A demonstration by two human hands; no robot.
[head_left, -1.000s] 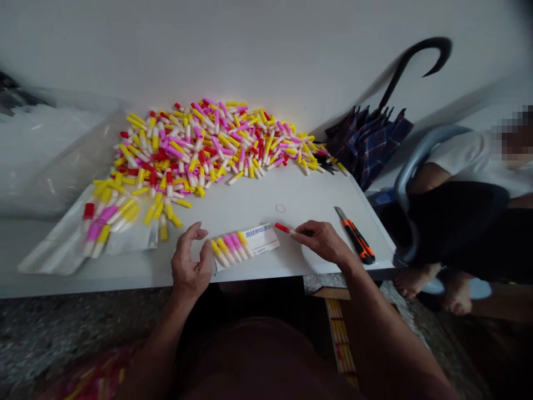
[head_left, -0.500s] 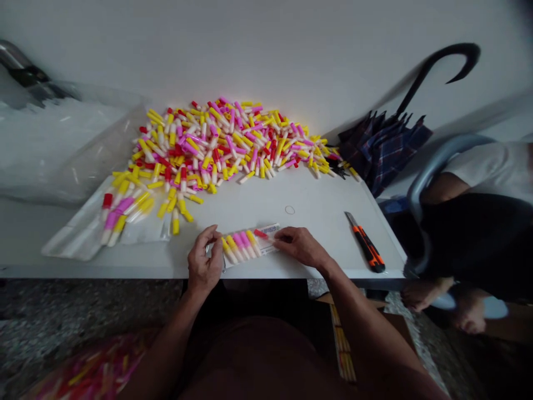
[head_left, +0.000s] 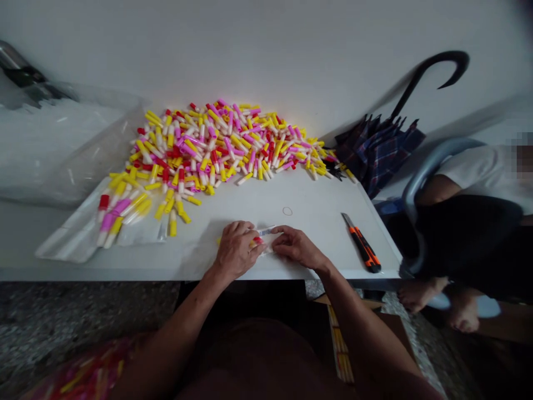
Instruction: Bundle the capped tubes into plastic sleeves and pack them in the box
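A white tabletop [head_left: 291, 194] against a white wall [head_left: 250, 50] carries a heap of white plastic tubes with red, pink and yellow caps [head_left: 208, 144] along its back edge, and an orange utility knife [head_left: 362, 250] lies near its right edge. Near the front edge, the left hand [head_left: 235, 250] and right hand [head_left: 297, 247] almost meet, fingers curled, holding between them a white printed paper card [head_left: 266, 243] and a red-capped tube [head_left: 257, 240], both mostly hidden by the fingers
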